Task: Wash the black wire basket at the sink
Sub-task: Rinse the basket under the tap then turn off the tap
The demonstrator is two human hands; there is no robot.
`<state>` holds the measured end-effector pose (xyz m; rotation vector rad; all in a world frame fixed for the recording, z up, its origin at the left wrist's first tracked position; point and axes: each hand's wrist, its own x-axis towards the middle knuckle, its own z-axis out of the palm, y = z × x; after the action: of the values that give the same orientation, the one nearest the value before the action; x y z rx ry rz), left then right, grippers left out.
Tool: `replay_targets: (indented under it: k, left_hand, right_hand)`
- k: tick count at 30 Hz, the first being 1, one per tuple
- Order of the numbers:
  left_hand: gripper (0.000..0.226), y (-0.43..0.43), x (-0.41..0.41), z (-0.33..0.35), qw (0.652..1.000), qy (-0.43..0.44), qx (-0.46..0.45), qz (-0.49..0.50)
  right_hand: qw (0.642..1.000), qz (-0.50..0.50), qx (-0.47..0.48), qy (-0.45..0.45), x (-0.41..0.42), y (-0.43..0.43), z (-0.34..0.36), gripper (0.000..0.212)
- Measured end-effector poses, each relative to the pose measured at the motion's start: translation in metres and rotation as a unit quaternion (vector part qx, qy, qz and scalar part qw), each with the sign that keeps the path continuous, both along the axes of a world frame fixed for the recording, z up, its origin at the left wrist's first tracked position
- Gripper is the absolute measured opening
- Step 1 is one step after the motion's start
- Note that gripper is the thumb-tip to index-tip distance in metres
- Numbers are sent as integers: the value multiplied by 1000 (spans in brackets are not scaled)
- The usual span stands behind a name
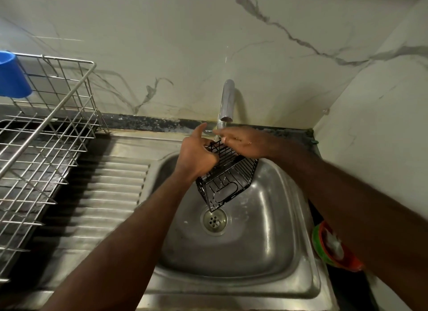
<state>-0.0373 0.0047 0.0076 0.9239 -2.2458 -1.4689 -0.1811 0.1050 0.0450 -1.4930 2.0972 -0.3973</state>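
The black wire basket point(228, 181) hangs tilted over the steel sink point(273, 218), one corner pointing down toward the drain point(214, 220). My left hand point(196, 156) grips its left rim, with the forefinger sticking up. My right hand point(243, 142) lies over its far upper edge, fingers across the wires. A thin stream of water falls from the chrome tap point(226, 102) onto the basket's top end, between my two hands.
A ribbed steel draining board point(102, 201) adjoins the sink on the left. Farther left stands a wire dish rack point(44, 134) with a blue cup point(12, 75) hung on it. A green and orange tub point(333, 249) sits at the sink's right edge. Marble walls close in behind and right.
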Motion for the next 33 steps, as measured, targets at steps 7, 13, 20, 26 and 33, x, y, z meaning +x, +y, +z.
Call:
replay_targets:
  k: [7,13,20,26,33]
  left_hand:
    - [85,-5,9,-13,997,35,71,15]
    - [67,-15,22,-15,981,104,153,59]
    - [49,-26,24,-24,968,135,191,96]
    - [54,-31,20,-26,979,118,151,67]
    - [46,-22,12,-17,982,101,144,72]
  right_hand:
    - [962,-160,-34,-219,-17,6,-6,27]
    - [902,-234,-98,-348,-29,2,-19,23]
    - [909,-251,-100,-316,-7,-5,-1,37]
    - [970,-189,-87,-125,21,6,13,37]
    - [947,-191,-148,-213,30,21,11,42]
